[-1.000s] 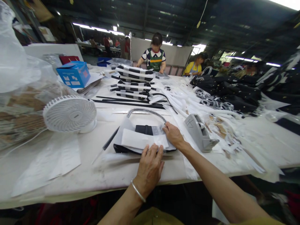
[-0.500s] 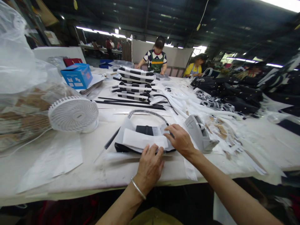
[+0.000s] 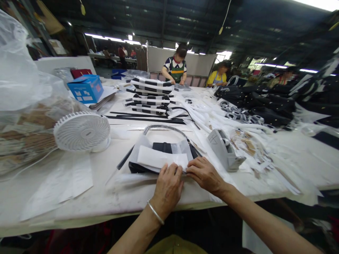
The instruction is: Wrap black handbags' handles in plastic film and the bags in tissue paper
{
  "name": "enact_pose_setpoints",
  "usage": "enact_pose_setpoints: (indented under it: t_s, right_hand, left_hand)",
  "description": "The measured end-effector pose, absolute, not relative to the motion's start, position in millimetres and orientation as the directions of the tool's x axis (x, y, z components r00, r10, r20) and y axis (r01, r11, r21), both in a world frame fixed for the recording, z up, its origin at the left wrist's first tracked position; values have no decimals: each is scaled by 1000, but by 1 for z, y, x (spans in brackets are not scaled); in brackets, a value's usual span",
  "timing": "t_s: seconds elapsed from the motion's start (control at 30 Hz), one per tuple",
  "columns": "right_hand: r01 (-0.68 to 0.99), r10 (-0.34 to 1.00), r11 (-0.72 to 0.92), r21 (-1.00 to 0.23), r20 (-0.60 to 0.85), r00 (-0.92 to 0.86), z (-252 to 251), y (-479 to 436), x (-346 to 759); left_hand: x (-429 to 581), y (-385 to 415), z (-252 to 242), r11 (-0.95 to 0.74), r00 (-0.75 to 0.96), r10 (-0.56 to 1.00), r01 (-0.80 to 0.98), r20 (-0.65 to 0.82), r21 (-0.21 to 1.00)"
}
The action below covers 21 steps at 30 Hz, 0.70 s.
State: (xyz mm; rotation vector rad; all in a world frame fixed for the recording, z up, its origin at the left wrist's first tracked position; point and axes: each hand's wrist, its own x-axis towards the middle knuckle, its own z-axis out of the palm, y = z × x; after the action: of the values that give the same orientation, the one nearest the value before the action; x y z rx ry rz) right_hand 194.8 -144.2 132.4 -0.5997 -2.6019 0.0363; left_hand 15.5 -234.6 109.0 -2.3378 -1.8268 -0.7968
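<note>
A black handbag lies flat on the table before me, partly covered by translucent wrapping and a folded white foam sheet. Its curved handle, wrapped in clear film, arches away from me. My left hand, with a bangle at the wrist, has its fingers bent over the near edge of the foam sheet; its thumb is mostly hidden. Beside it, my right hand pinches the sheet's near right corner. A dark strap sticks out on the bag's left.
A grey tape dispenser stands right of the bag, a white fan left. Wrapped bags are stacked behind black strips. Also here are a blue box, tape rolls and a black pile. Co-workers work opposite.
My right hand has moved down and toward me, from the handle's right end to the foam sheet's near right corner. My left hand stays almost in place.
</note>
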Motion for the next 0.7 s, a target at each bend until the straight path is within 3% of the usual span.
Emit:
enact_pose_setpoints:
  t_s: [0.1, 0.2, 0.33, 0.5, 0.7]
  right_hand:
    - [420, 532, 846, -328, 479, -698, 132, -140, 195]
    - [454, 699, 699, -552, 393, -598, 135, -135, 189]
    - [464, 765, 592, -659, 280, -580, 147, -132, 182]
    - [553, 868, 488, -675, 306, -392, 177, -129, 213]
    - [860, 920, 174, -480, 391, 32, 187, -87, 308]
  left_hand:
    - [16, -235, 103, -295, 173, 878, 930, 446, 221]
    - [16, -235, 98, -297, 191, 869, 939, 457, 172]
    - [15, -234, 96, -292, 209, 864, 949, 459, 117]
    - [17, -234, 95, -285, 219, 852, 956, 476, 71]
    - [18, -234, 88, -278, 202, 846, 957, 494, 85]
